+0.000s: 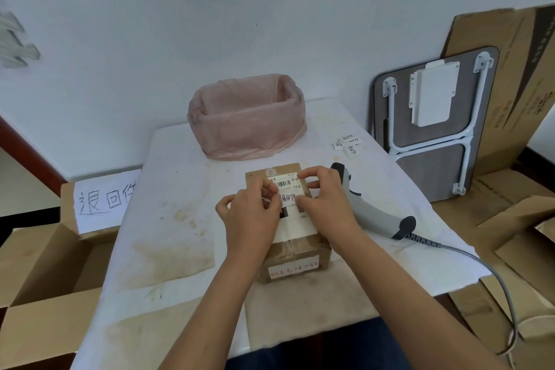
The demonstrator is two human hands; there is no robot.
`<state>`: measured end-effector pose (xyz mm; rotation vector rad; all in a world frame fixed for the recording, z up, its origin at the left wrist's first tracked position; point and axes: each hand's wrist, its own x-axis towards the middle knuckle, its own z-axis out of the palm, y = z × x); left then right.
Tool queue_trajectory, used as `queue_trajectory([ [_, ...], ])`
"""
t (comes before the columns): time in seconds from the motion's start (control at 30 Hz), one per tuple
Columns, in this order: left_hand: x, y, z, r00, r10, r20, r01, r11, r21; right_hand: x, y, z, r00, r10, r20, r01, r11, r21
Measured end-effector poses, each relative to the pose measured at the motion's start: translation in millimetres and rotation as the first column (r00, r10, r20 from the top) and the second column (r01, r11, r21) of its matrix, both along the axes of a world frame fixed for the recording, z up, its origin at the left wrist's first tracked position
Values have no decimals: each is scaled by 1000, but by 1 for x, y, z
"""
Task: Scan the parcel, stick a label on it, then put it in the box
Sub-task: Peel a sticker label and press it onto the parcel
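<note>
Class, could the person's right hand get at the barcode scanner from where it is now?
Probably yes. The scanner lies on the table just beside the right hand, with nothing between them. But that hand, with the left hand, is busy pressing a label onto the parcel.

A white sheet of paper [103,200] on the open brown cardboard box [45,264] reads "退回件" in hand-drawn strokes. The small white handwritten sticker [287,198] on the brown cardboard parcel [295,258] reads the same. The parcel's white shipping label [285,184] shows a barcode and "210"; its other print is too small to read.
</note>
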<state>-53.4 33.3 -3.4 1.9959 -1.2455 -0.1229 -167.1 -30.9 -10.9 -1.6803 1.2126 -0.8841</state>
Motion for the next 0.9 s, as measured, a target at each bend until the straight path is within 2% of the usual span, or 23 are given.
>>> queue_trajectory([
  [0.37,2,0,-2,1000,-11,-19,11,1000,-4,0,-4,-1,977,21,-214,-45,993,-107],
  [0.57,2,-1,-2,999,-16,-30,16,1000,3,-5,2,-3,966,-1,-257,-50,981,-189],
  [0.9,4,-1,1,999,-12,-46,15,998,53,0,4,2,936,-12,-351,-66,976,-208],
])
